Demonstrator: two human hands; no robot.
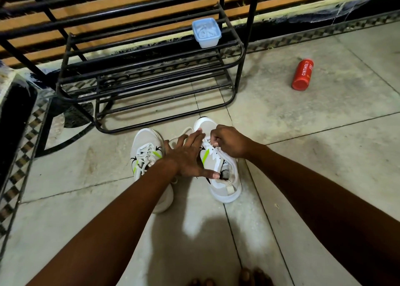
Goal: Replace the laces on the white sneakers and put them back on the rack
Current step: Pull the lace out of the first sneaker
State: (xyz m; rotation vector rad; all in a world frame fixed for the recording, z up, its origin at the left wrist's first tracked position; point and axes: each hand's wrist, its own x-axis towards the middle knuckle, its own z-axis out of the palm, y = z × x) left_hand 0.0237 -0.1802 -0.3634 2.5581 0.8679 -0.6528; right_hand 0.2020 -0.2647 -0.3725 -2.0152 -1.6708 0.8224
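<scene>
Two white sneakers with green and black marks stand on the tiled floor. The left sneaker point(147, 153) is laced. My left hand point(188, 156) lies with spread, straight fingers across the inner side of the right sneaker point(225, 177), thumb near its opening. My right hand point(229, 143) is curled over that shoe's eyelets and pinches the white lace point(179, 135), whose loose part loops out toward the left past my left fingers. The black metal shoe rack point(151, 69) stands just beyond the shoes.
A pale blue lidded plastic box point(206, 32) sits on the rack's top shelf at its right end. A red bottle point(303, 74) lies on the floor at the right. Toes point(249, 277) show at the bottom edge. A dark patterned border runs along the left.
</scene>
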